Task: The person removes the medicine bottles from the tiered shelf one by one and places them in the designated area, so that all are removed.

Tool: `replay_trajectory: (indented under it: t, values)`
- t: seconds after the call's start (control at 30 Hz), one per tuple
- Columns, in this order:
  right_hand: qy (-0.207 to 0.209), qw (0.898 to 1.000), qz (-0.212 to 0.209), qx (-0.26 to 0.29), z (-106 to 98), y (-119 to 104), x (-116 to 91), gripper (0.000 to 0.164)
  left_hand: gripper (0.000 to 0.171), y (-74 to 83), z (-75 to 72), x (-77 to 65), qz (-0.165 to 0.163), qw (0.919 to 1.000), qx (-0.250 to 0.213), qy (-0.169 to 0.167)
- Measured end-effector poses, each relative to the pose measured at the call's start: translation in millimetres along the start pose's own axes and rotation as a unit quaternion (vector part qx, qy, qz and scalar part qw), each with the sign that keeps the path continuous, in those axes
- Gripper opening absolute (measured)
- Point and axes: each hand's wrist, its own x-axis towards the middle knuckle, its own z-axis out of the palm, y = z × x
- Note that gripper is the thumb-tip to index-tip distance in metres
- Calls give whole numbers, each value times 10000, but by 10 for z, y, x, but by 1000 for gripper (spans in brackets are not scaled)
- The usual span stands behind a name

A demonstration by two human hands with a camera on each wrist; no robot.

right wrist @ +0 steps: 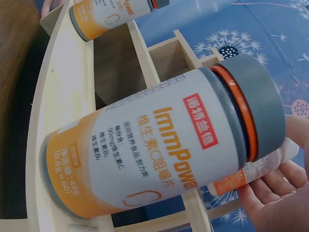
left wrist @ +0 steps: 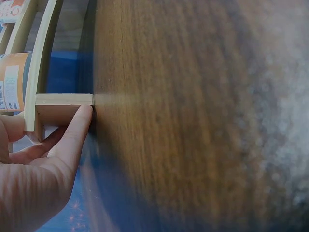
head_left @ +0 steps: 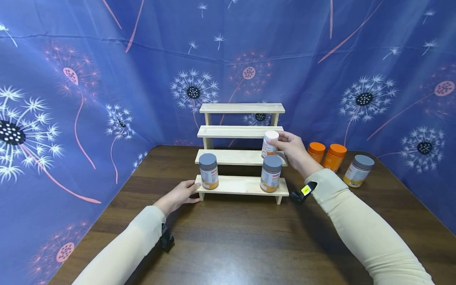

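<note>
Head view: white-capped bottle point(head_left: 269, 144) (orange-banded label) gripped by right hand point(head_left: 293, 149), left hand point(head_left: 179, 194) flat.

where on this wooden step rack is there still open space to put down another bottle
The top two steps of the rack are bare. The bottom step is free between the two grey-lidded bottles. The second step is free left of the white-capped bottle gripped by the right hand; its right end is crowded.
</note>
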Motion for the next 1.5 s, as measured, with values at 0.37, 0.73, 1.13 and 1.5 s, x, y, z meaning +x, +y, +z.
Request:
replay_trajectory:
  t: [0.37,0.73,1.13,1.5]
  values:
    - [212,9998,-53,-33,-31,-2,-45,66,50,1,-7,3,-27,10000,42,4]
    - [390,9986,-267,216,-69,19,-79,65,50,21,-7,-16,-35,9999,116,21]
    - [531,9976,-283,331,-122,64,-115,66,49,30,24,7,42,10000,58,20]
    - [664,9965,-281,432,-177,132,-116,66,49,-14,3,-1,39,10000,3,34]
